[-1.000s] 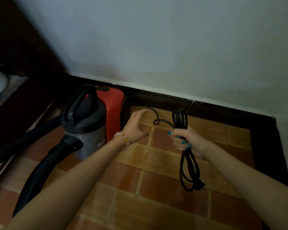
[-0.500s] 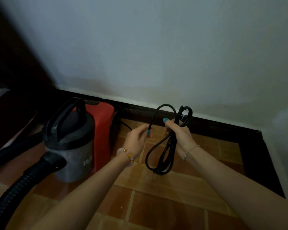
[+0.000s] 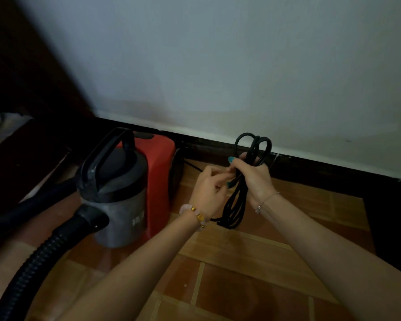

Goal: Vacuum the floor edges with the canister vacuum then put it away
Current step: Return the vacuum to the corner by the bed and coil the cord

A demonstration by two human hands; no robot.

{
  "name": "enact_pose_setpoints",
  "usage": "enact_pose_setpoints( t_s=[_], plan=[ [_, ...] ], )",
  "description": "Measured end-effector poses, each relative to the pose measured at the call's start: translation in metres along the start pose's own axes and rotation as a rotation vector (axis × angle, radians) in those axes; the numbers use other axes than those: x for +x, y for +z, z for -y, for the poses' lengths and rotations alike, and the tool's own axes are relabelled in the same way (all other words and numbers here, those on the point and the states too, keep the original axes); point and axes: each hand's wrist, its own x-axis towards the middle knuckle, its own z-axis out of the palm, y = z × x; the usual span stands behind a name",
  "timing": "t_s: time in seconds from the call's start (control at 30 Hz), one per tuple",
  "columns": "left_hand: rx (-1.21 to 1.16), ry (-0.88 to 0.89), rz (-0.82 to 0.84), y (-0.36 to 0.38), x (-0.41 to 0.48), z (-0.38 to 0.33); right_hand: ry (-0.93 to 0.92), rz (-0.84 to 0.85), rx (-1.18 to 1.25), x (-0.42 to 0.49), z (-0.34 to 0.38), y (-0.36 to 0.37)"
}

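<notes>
The canister vacuum (image 3: 116,195) stood on the tiled floor (image 3: 241,286), against the dark baseboard (image 3: 310,169) under the white wall (image 3: 218,66). Open floor lay to the vacuum's right and in front of it.

Just right of the vacuum, the right hand (image 3: 255,179) gripped the looped power cord (image 3: 235,205) mid-bundle, fingers curled round it. The left hand (image 3: 208,193), between vacuum and cord, pinched a strand with curled fingers.

The ribbed hose (image 3: 44,251) ran from the vacuum's front toward the lower left and was cut off at the frame edge. Dark furniture (image 3: 14,66) left of the vacuum was hard to make out. Where the cord joined the vacuum was hidden.
</notes>
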Motion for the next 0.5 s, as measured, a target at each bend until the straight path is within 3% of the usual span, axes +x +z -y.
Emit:
enact_pose_setpoints(
  t_s=[0.13, 0.23, 0.4, 0.5],
  plan=[
    [-0.059, -0.195, -0.048, -0.010, -0.003, 0.027, 0.044, -0.096, 0.033, 0.014, -0.003, -0.010],
    [-0.064, -0.300, 0.040, -0.009, -0.006, 0.044, 0.050, -0.054, 0.028, 0.022, -0.008, -0.014],
    [-0.297, -0.320, 0.248, -0.002, -0.009, 0.037, 0.141, 0.016, 0.077, 0.034, -0.016, -0.006],
    [-0.287, -0.283, 0.347, 0.001, -0.003, 0.026, 0.168, 0.034, 0.058, 0.041, -0.020, 0.004]
  ],
)
